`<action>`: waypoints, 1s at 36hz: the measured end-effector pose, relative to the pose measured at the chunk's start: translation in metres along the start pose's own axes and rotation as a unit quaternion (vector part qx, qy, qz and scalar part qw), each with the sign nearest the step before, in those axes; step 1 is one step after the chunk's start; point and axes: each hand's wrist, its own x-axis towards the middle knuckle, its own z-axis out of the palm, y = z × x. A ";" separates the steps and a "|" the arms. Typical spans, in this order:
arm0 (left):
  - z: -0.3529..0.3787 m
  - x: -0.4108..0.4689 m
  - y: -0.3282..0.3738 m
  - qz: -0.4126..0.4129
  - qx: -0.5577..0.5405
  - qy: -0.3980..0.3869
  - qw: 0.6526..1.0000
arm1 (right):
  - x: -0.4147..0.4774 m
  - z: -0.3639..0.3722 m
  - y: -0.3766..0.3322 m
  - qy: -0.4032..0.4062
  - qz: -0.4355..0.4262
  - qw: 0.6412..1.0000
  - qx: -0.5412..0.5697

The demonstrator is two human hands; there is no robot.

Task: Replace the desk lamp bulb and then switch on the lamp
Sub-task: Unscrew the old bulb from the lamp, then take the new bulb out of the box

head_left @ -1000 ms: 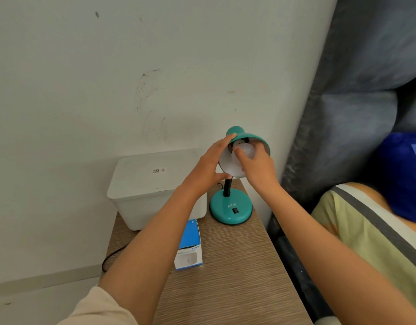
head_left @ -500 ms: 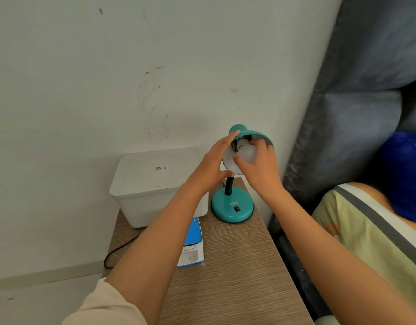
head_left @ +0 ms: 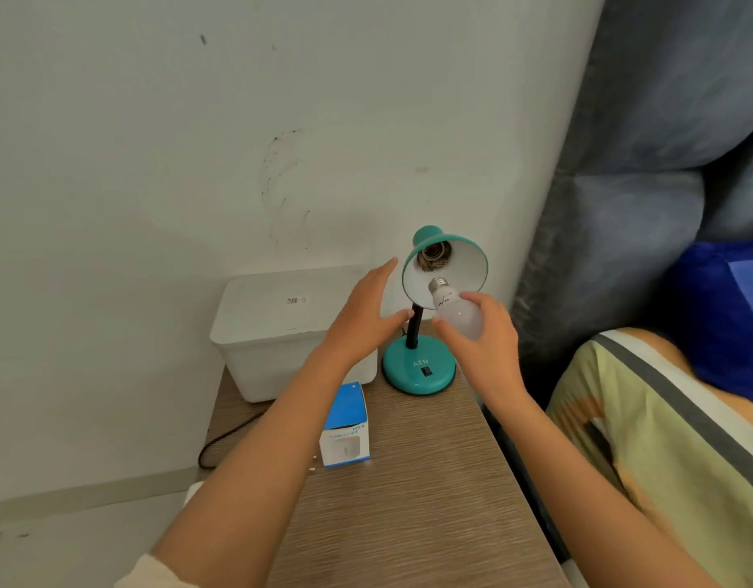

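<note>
The right hand [head_left: 485, 337] is closed around the frosted globe of the bulb [head_left: 457, 314], holding it just below the teal lamp [head_left: 419, 367] shade with its metal screw base pointing up toward the bare socket [head_left: 436, 253]. The left hand [head_left: 364, 316] hovers open and empty just left of the lamp's neck, touching nothing. The bulb looks light, smooth and breakable, so it is best gripped gently round the wide globe; the blue bulb box [head_left: 345, 426] lies on the bench [head_left: 429, 481] in front of the lamp.
</note>
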 end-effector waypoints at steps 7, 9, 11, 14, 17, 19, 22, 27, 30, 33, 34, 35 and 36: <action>0.001 -0.084 -0.039 -0.118 -0.021 0.042 0.992 | -0.066 0.031 0.047 -0.063 0.026 0.998 -0.009; 0.002 -0.103 -0.052 -0.158 -0.023 0.043 0.986 | -0.074 0.044 0.061 -0.096 0.046 0.994 -0.027; 0.005 -0.118 -0.064 -0.193 -0.038 0.038 0.980 | -0.077 0.057 0.071 -0.123 0.067 0.989 -0.036; 0.010 -0.129 -0.077 -0.239 -0.062 0.024 0.969 | -0.074 0.074 0.083 -0.152 0.090 0.983 -0.047; 0.016 -0.132 -0.086 -0.265 -0.074 0.001 0.962 | -0.068 0.089 0.090 -0.177 0.108 0.976 -0.066; 0.020 -0.132 -0.089 -0.268 -0.089 -0.006 0.959 | -0.062 0.096 0.094 -0.184 0.119 0.973 -0.073; 0.023 -0.131 -0.093 -0.268 -0.116 -0.008 0.956 | -0.054 0.105 0.098 -0.197 0.127 0.969 -0.080; 0.028 -0.131 -0.100 -0.262 -0.136 -0.002 0.955 | -0.045 0.112 0.100 -0.217 0.136 0.962 -0.097; 0.028 -0.131 -0.101 -0.257 -0.143 0.001 0.956 | -0.044 0.112 0.099 -0.228 0.129 0.959 -0.108; 0.028 -0.132 -0.101 -0.254 -0.147 0.000 0.956 | -0.044 0.106 0.098 -0.224 0.105 0.960 -0.132; 0.027 -0.132 -0.101 -0.252 -0.147 -0.002 0.956 | -0.044 0.103 0.097 -0.216 0.091 0.963 -0.134; 0.027 -0.133 -0.101 -0.252 -0.147 -0.003 0.956 | -0.043 0.099 0.095 -0.207 0.075 0.966 -0.134; 0.026 -0.134 -0.101 -0.251 -0.149 -0.004 0.956 | -0.043 0.096 0.092 -0.198 0.053 0.970 -0.132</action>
